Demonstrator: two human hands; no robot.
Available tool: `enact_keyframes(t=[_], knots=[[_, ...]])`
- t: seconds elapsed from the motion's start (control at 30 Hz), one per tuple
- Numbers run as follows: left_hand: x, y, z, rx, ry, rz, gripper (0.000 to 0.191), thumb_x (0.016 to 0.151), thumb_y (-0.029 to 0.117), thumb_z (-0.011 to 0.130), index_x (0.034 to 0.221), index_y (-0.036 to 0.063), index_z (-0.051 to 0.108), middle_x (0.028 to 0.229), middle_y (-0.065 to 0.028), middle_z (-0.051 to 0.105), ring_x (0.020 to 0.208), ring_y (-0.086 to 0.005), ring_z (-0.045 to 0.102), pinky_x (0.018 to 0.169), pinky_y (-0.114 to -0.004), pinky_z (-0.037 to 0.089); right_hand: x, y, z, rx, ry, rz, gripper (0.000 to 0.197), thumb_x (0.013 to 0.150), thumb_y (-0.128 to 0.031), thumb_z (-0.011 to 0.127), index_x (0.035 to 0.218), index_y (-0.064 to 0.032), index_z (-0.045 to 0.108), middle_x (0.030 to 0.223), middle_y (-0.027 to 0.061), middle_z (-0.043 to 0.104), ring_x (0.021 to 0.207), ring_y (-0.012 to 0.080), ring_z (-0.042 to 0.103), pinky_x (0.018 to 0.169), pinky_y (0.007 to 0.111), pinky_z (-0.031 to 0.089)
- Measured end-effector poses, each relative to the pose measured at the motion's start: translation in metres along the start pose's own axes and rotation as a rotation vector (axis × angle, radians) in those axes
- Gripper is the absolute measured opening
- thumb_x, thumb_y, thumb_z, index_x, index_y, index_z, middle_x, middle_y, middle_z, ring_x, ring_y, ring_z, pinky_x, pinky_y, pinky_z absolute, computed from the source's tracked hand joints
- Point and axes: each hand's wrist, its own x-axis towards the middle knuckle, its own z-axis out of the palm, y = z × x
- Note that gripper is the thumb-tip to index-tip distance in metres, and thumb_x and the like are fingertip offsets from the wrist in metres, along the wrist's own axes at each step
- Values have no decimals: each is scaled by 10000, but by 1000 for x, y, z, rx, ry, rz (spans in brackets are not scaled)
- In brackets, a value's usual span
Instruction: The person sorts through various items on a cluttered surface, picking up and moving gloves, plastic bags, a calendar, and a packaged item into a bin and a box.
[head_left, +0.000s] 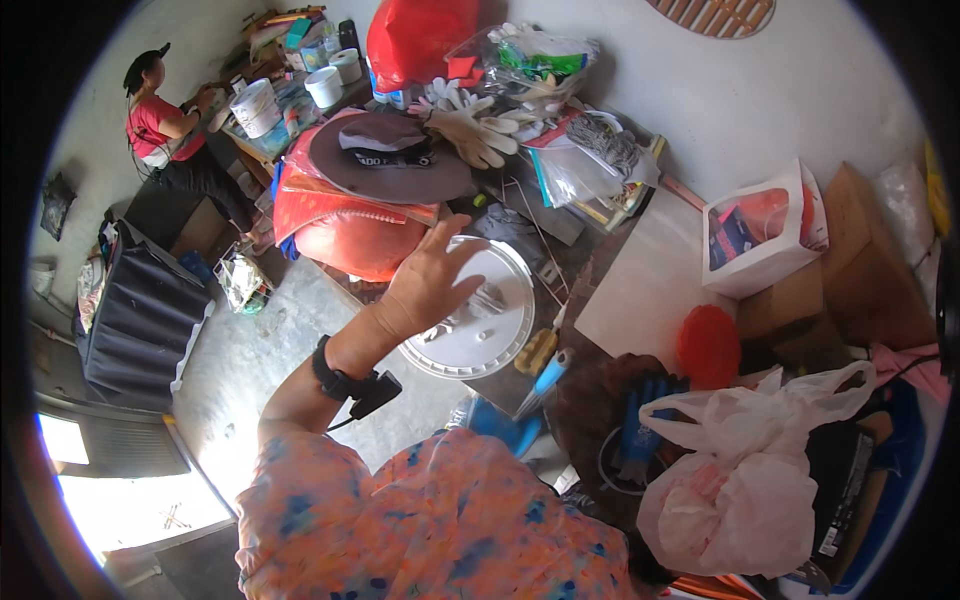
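Note:
My left hand (429, 281) is held out with its fingers apart and nothing in it, over the left part of a round white plastic lid (502, 330). A crumpled grey-white item (486, 300) lies on the lid. Beyond my fingertips are a red bundle (360, 240) and a wide-brimmed grey hat (390, 161). Pale work gloves (472, 135) lie beside the hat. Right of the lid are a yellow-handled tool (537, 351) and a tool with a light blue handle (553, 371). My right hand is out of view.
A white plastic bag (731, 502) sits at the lower right, near a red round object (708, 346) and a white windowed box (765, 232). Another person (169, 127) stands at a cluttered table with white tubs (324, 87). A dark fabric-covered container (142, 322) stands on the left.

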Motion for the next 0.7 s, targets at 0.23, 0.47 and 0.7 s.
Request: enact_keyframes(t=[0.23, 0.47, 0.7], knots=[[37, -35, 11, 27, -56, 47, 524, 750, 198, 662, 1221, 81, 465, 1286, -213, 368, 1178, -374, 387, 978, -415, 350, 9, -68, -14, -305, -8, -128, 528, 740, -157, 648, 1204, -34, 428, 1020, 156, 554, 951, 257, 534, 884, 329, 418], [62, -36, 54, -144, -208, 127, 536, 761, 223, 645, 1235, 75, 443, 1283, -217, 355, 1170, -373, 394, 959, -409, 375, 29, -134, -15, -616, -31, -304, 518, 747, -155, 641, 1205, -34, 429, 1019, 156, 553, 951, 256, 532, 885, 328, 416], [8, -53, 49, -315, -275, 32, 460, 763, 212, 648, 1193, 113, 517, 1330, -184, 372, 1108, -349, 490, 885, -393, 447, 9, -68, 9, -556, 254, -118, 323, 818, -135, 526, 1109, 2, 495, 950, 133, 571, 846, 259, 548, 805, 322, 452]])
